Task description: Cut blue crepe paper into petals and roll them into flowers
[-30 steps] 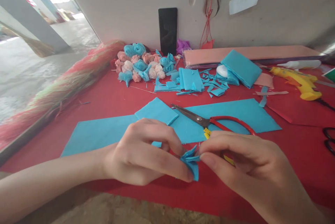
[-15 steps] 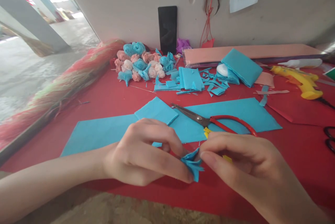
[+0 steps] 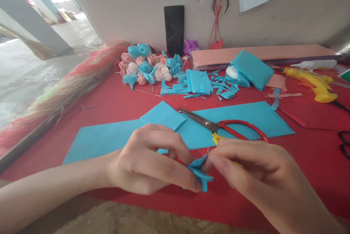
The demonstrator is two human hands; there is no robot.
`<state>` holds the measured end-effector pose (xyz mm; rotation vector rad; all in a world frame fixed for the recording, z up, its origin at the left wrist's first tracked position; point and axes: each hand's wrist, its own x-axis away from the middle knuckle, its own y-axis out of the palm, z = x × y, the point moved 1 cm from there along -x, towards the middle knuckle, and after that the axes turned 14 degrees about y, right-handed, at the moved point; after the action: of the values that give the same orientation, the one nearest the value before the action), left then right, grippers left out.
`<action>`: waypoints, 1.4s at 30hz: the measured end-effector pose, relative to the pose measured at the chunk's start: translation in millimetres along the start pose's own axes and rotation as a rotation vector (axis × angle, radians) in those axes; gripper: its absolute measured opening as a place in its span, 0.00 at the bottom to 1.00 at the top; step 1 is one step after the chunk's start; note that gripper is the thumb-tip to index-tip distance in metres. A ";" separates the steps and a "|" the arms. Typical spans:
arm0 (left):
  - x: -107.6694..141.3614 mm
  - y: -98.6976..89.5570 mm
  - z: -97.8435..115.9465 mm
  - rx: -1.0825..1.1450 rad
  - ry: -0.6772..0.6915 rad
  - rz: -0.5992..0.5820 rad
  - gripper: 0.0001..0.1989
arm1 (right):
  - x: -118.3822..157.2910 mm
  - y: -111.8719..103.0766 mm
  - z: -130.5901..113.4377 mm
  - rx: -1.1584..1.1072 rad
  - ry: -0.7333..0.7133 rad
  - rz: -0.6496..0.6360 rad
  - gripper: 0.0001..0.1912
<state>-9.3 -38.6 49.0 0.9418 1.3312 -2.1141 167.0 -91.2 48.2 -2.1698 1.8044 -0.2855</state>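
A small folded piece of blue crepe paper [image 3: 202, 176], with pointed, petal-like edges, is pinched between the fingers of my left hand [image 3: 154, 161]. At its right edge, the thumb and forefinger of my right hand [image 3: 251, 175] are pressed together on a tip of the paper; the exact contact is partly hidden. Just beyond my hands, scissors [image 3: 209, 124] with red handles lie across a long blue crepe paper strip [image 3: 240, 119]. A square blue paper piece [image 3: 163, 115] rests on the strip's middle. A yellow bit [image 3: 217, 138] shows by the scissors, partly behind my right hand.
Blue, pink and white paper flowers [image 3: 146, 66] are heaped at the back left, near an upright black phone [image 3: 174, 30]. Blue scraps [image 3: 225, 87] and folded blue paper [image 3: 252, 69] lie to their right. A yellow glue gun [image 3: 314, 80] is at the far right.
My right fingertips have shifted slightly at the paper's edge. The blue piece has turned a little and its petal edges look different. My left hand has hardly moved.
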 end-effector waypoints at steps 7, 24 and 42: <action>-3.3 1.2 0.5 0.045 0.027 0.036 0.10 | 4.1 -3.3 -3.5 0.090 -0.053 0.004 0.11; -0.9 7.8 5.3 0.141 -0.187 0.142 0.09 | 13.4 5.9 7.8 0.471 -0.535 0.319 0.06; 2.2 6.4 1.6 0.271 -0.466 0.200 0.13 | 11.8 2.8 3.9 0.259 -0.419 0.298 0.08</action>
<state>-6.8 -42.8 44.0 0.5936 0.7054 -2.2084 168.1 -102.8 43.1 -1.6125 1.7054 0.0066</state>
